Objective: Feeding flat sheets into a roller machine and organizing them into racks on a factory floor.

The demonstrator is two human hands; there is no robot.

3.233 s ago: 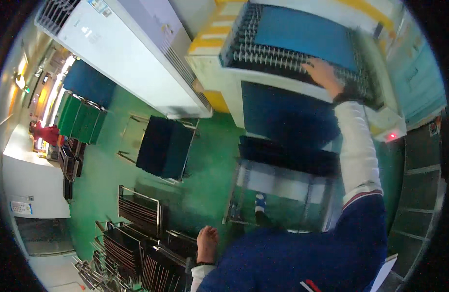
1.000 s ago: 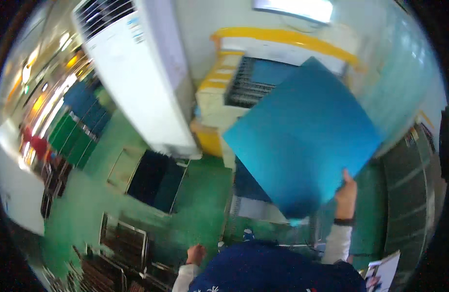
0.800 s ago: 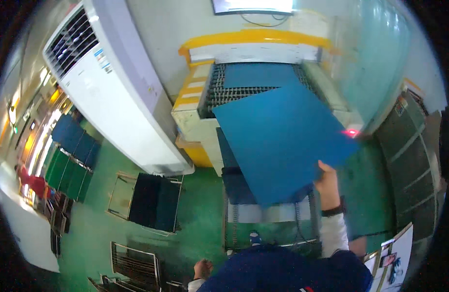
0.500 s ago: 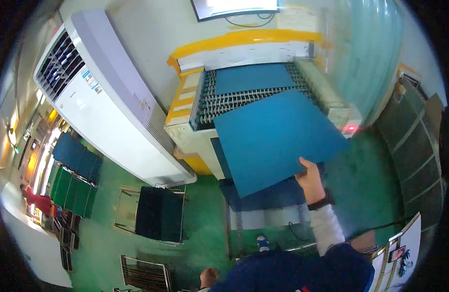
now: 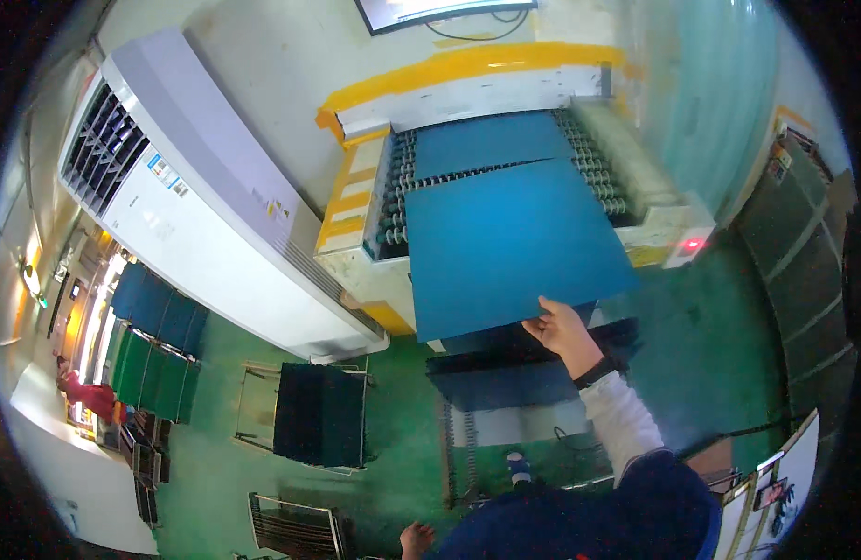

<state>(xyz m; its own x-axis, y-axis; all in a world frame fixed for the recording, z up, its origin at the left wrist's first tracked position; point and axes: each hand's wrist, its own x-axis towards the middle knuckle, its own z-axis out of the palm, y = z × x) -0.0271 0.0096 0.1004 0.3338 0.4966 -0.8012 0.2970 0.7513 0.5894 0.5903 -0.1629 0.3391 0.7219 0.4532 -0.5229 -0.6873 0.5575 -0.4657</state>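
Note:
A large flat blue panel point(image 5: 514, 247) lies over the near end of a roller conveyor point(image 5: 393, 201), tilted slightly toward me. My right hand point(image 5: 558, 329) grips its near edge, thumb on top and fingers underneath. A second blue panel point(image 5: 491, 142) rests flat on the rollers farther back, just beyond the held one. Below my right hand stands a stack of dark blue panels point(image 5: 505, 378) on a low support. My left hand point(image 5: 417, 539) hangs low at the bottom edge, loosely curled with nothing visible in it.
A tall white air conditioner point(image 5: 225, 205) stands left of the conveyor. Racks of dark panels point(image 5: 320, 415) and an emptier wire rack point(image 5: 295, 527) stand on the green floor. Grey boards point(image 5: 794, 261) lean at the right. A person in red point(image 5: 90, 397) is far left.
My right hand has moved left and slightly up, squaring the blue panel with the conveyor. The farther panel's near edge is now close to it. My left hand stays low.

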